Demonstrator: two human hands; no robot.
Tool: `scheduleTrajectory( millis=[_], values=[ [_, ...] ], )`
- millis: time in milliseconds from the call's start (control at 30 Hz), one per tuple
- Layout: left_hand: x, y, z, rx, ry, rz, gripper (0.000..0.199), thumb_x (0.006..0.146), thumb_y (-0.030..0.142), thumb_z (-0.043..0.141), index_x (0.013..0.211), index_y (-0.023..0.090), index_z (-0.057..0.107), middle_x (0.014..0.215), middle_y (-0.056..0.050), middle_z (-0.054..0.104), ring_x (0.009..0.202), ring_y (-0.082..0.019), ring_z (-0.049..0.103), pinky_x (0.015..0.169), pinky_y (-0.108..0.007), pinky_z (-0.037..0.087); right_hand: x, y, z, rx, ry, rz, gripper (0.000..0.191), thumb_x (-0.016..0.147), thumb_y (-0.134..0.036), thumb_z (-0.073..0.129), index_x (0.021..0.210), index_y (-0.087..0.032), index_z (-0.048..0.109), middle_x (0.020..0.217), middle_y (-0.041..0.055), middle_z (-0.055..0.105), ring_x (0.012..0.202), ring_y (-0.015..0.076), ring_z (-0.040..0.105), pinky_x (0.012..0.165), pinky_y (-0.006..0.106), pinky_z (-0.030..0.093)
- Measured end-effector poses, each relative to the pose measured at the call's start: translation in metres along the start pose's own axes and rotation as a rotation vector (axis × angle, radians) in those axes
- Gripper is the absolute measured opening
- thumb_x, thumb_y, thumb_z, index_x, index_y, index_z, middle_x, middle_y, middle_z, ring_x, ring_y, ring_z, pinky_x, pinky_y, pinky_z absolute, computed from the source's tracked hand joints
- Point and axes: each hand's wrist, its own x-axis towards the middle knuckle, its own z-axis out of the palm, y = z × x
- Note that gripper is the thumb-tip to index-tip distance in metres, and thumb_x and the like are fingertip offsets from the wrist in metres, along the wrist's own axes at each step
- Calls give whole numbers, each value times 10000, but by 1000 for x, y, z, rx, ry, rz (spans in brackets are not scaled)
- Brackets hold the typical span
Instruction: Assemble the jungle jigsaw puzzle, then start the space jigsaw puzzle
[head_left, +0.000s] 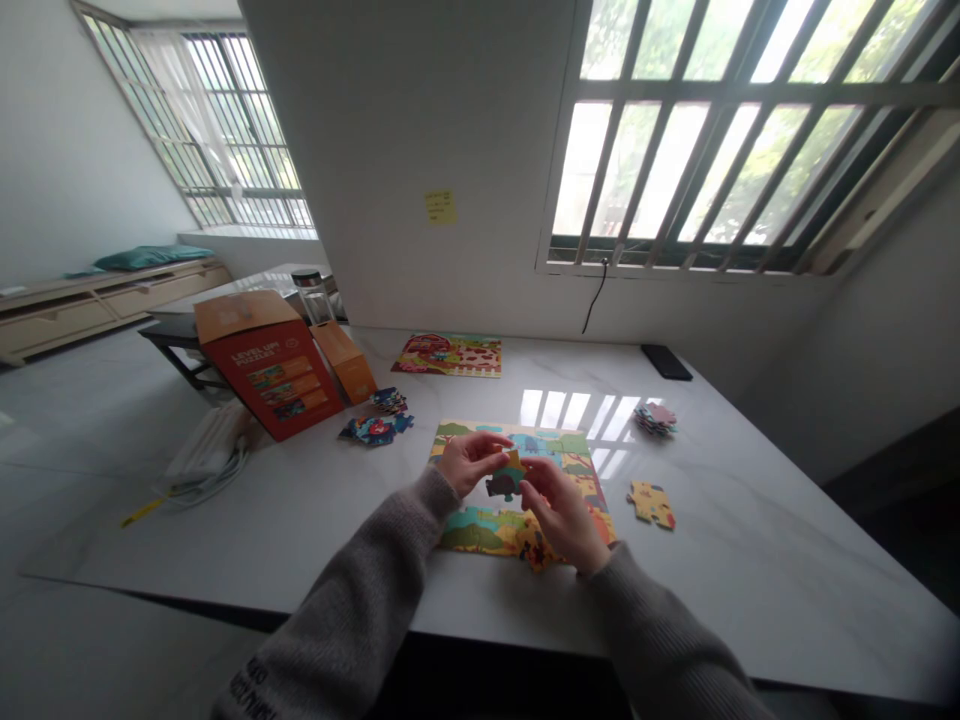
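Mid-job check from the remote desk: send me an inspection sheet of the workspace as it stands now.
surface: white marble table, window glare on it
job's things: jigsaw piece held over a part-built jigsaw puzzle; loose pieces to its right, more pieces to its left
clutter: puzzle box, glass bottle, black phone
grippers: left hand and right hand both pinch the piece
cables: white cable bundle left of the box; black cable under the window
surroundings: barred windows, yellow sticky note

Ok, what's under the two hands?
A picture jigsaw puzzle lies under the left hand, right hand and the puzzle piece they hold; the puzzle's middle is covered, so it can't be seen.
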Motion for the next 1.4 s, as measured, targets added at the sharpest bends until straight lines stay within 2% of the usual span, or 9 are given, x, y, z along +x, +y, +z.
scheduleTrajectory(
  millis=[100, 300, 533, 633, 700, 800, 900, 1067, 1400],
  values=[
    [0, -5, 2, -44, -23, -34, 496, 736, 436, 830, 1093, 148, 641, 714, 16, 629, 613, -107, 603, 566, -212, 472, 3, 4, 0, 146, 43, 67, 247, 941, -450, 598, 986, -218, 530, 734, -23, 588, 569, 117, 571, 534, 264, 484],
    [-4, -14, 10, -78, -30, 26, 517, 829, 420, 753, 1225, 146, 563, 729, 6, 643, 623, -129, 639, 627, -265, 535, 9, 6, -7, 305, 227, 172, 344, 877, -492, 678, 916, -227, 463, 665, -34, 638, 558, 140, 618, 539, 261, 475],
    [-1, -15, 4, 44, 160, 82, 351, 816, 443, 752, 977, 134, 708, 929, -91, 758, 854, -199, 714, 795, -321, 582, 6, 7, -5, 114, -19, 230, 304, 914, -478, 619, 907, -176, 592, 753, 28, 662, 639, 142, 612, 589, 276, 495],
    [-1, -16, 2, 76, 184, 78, 345, 812, 451, 751, 951, 136, 725, 912, -86, 765, 830, -197, 718, 790, -324, 591, 5, 6, -5, 86, 23, 152, 310, 945, -415, 582, 1161, -195, 552, 871, 40, 666, 703, 157, 633, 619, 301, 533],
    [-1, -16, 2, 74, 199, 62, 360, 799, 461, 759, 941, 132, 728, 875, -80, 764, 782, -192, 716, 734, -316, 600, 4, 4, -8, 13, 86, 31, 453, 939, -348, 592, 1354, -238, 446, 1115, 93, 645, 893, 192, 656, 693, 333, 571],
    [-1, -15, 2, 44, 217, 28, 393, 771, 477, 778, 934, 123, 724, 832, -75, 759, 725, -190, 712, 669, -314, 608, 4, 0, -14, -189, 47, -178, 502, 913, -233, 606, 1391, -278, 459, 1399, 125, 508, 1199, 250, 566, 831, 377, 582],
    [-1, -14, 2, 18, 219, 3, 405, 752, 478, 794, 926, 119, 720, 829, -78, 760, 715, -192, 714, 659, -321, 617, 5, 1, -17, -366, 7, -312, 417, 917, -166, 575, 1317, -280, 541, 1403, 110, 522, 1268, 266, 531, 922, 421, 565],
    [-2, -12, 2, 21, 220, 4, 396, 747, 473, 797, 908, 118, 725, 800, -77, 758, 690, -191, 711, 637, -320, 619, 7, 9, -21, -492, 27, -389, 357, 918, -182, 609, 1265, -261, 579, 1367, 115, 551, 1276, 274, 540, 1038, 485, 511],
    [0, -6, 2, -123, 303, -41, 503, 818, 596, 653, 988, 123, 669, 699, -22, 686, 575, -157, 673, 551, -290, 588, 9, 9, -28, -611, 98, -428, 439, 918, -214, 654, 1342, -256, 547, 1345, 97, 634, 1174, 260, 620, 991, 469, 534]
  ],
)
